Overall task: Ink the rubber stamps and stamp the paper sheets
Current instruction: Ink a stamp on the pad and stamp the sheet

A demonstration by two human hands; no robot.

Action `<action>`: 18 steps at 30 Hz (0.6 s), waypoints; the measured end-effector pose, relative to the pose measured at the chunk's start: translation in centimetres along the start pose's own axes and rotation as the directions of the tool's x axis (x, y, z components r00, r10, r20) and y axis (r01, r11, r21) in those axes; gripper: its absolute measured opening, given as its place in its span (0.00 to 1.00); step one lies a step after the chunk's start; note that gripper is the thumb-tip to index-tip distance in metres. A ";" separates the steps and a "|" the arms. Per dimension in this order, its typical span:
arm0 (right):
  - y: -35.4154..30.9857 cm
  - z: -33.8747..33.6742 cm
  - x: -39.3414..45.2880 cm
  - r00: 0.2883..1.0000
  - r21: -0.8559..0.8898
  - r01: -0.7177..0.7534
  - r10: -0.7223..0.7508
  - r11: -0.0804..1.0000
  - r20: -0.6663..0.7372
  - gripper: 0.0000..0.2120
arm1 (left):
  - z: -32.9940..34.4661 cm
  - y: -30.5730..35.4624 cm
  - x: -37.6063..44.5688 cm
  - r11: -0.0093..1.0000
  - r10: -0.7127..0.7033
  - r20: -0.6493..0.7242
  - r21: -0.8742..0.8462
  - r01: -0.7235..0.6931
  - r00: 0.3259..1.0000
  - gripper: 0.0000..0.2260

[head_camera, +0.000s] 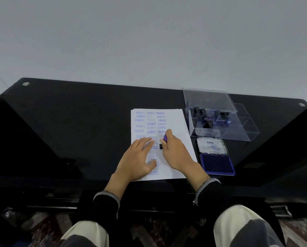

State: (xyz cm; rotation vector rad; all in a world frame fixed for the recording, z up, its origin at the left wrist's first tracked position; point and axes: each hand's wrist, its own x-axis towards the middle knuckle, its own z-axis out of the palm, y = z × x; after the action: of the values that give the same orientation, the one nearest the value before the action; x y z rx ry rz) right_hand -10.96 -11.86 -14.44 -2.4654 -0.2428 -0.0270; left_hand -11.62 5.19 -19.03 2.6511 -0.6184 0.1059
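Paper: a small stack of white sheets [177, 122] lies on the black desk [77, 122], just in front of the person; the top sheet carries rows of blue prints reading SAMPLE, FRAGILE, AMENDED and AIR MAIL, with more prints lower down partly hidden by the hands.
Left hand: the left hand [137, 158] lies flat on the lower left part of the top sheet, fingers straight and spread, grip released, pressing the paper down.
Right hand: the right hand [175, 154] has its grip clenched round a stamp [164, 141], fingers curled over the purple top.
Stamp: it stands on the top sheet near the middle, its dark base touching the paper just beside the AIR MAIL prints; most of it is hidden by the fingers.
Ink pad: an open ink pad [217, 164] sits on the desk just right of the paper, its blue pad facing up and its lid [212, 146] folded back on the far side with a white label.
Box: a clear plastic box [238, 132] with compartments stands beyond the ink pad, lid raised; several dark-handled stamps [205, 118] lie in its left compartments.
Sleeves: dark cuffs with light stitched edges cover both wrists.
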 end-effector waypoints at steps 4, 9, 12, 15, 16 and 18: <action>-0.3 -0.7 0.8 0.998 0.032 -0.022 0.020 0.999 0.065 0.05 | 0.1 -0.1 0.0 1.000 -0.007 0.009 0.006 0.007 1.000 0.35; -0.7 -1.0 0.7 0.997 0.062 -0.025 0.021 0.998 0.074 0.05 | -0.1 -0.2 0.1 1.000 -0.006 0.005 -0.014 0.006 1.000 0.36; -0.7 -1.2 0.6 0.996 0.068 -0.033 0.027 0.997 0.086 0.05 | -0.1 -0.3 0.3 0.999 -0.012 -0.008 -0.051 0.011 1.000 0.35; -0.5 -1.7 1.1 0.991 0.088 -0.091 0.082 0.992 0.104 0.06 | -0.2 -0.4 0.3 0.997 -0.019 -0.020 -0.072 0.018 1.000 0.35; -0.4 -2.0 1.2 0.991 0.132 -0.122 0.113 0.984 0.077 0.07 | -0.2 -0.4 0.3 0.997 -0.018 -0.025 -0.073 0.016 1.000 0.35; 0.2 -2.7 1.3 0.982 0.251 -0.171 0.187 0.953 -0.041 0.08 | -0.1 -0.5 0.3 0.997 -0.018 -0.021 -0.078 0.016 1.000 0.35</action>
State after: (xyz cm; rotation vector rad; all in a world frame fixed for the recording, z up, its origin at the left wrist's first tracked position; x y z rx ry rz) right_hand -9.56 -13.51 -12.32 -2.2242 0.0071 0.0012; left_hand -11.16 5.51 -19.02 2.5759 -0.5808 0.1030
